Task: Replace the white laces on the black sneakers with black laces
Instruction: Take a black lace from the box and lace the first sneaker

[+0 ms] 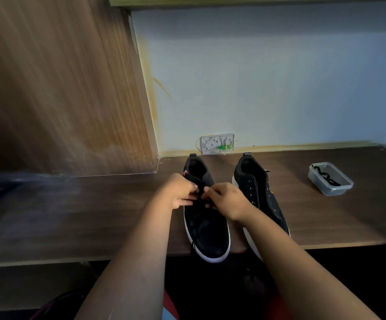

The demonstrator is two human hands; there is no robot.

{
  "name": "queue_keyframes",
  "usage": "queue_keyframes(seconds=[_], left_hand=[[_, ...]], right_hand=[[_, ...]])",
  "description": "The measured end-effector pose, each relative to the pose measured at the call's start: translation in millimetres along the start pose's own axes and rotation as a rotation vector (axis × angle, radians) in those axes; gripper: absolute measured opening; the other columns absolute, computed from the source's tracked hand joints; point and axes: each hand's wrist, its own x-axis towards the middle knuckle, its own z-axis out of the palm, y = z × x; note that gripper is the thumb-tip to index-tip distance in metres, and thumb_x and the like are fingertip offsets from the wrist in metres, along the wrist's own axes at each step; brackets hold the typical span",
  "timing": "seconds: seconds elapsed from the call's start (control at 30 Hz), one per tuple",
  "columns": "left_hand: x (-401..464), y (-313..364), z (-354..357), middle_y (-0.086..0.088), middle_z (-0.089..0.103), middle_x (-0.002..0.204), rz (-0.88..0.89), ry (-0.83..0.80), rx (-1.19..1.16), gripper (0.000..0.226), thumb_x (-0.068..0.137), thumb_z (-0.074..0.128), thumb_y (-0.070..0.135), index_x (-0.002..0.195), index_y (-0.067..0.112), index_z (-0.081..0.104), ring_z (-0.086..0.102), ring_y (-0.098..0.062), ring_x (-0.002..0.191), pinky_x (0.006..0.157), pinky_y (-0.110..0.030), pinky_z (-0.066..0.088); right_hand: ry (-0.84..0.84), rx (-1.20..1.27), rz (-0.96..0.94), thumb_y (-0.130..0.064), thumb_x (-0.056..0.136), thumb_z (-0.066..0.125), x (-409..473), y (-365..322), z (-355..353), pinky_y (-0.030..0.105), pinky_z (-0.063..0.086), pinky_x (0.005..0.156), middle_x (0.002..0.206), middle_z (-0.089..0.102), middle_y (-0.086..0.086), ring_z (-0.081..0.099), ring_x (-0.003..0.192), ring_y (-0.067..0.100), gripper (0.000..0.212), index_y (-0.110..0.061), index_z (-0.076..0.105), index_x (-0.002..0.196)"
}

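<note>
Both hands are held over the lacing area of the left sneaker [204, 218]. Left hand [182, 192]: fingers curled, apparently pinching a black lace [201, 192] at the eyelets. Right hand [227, 200]: fingers likewise curled inward, tips meeting the same dark strand; the grip itself is blurred, so the exact hold cannot be confirmed. The shoe's toe is pointed toward the person and overhangs the front edge of the wooden desk [72, 215].

Just right of the right hand, a second sneaker [260, 197] is seen, eyelets bare. Further right, well apart, a clear plastic container [330, 179] is placed, with a black lace coiled inside. Beyond the hands, a white wall box [217, 143] is mounted at desk level.
</note>
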Motion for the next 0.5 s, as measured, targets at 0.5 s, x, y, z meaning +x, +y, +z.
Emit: queue_keyframes(seconds=[0.5], left_hand=[[-7, 5, 12, -0.002, 0.050, 0.063, 0.182, -0.020, -0.088, 0.012, 0.094, 0.054, 0.012, 0.088, 0.005, 0.061, 0.043, -0.011, 0.051, 0.056, -0.023, 0.035]], right_hand=[[-0.090, -0.240, -0.165, -0.026, 0.097, 0.054, -13, -17, -64, 0.019, 0.035, 0.059, 0.066, 0.050, -0.011, 0.046, 0.061, 0.002, 0.025, -0.027, 0.058, 0.072]])
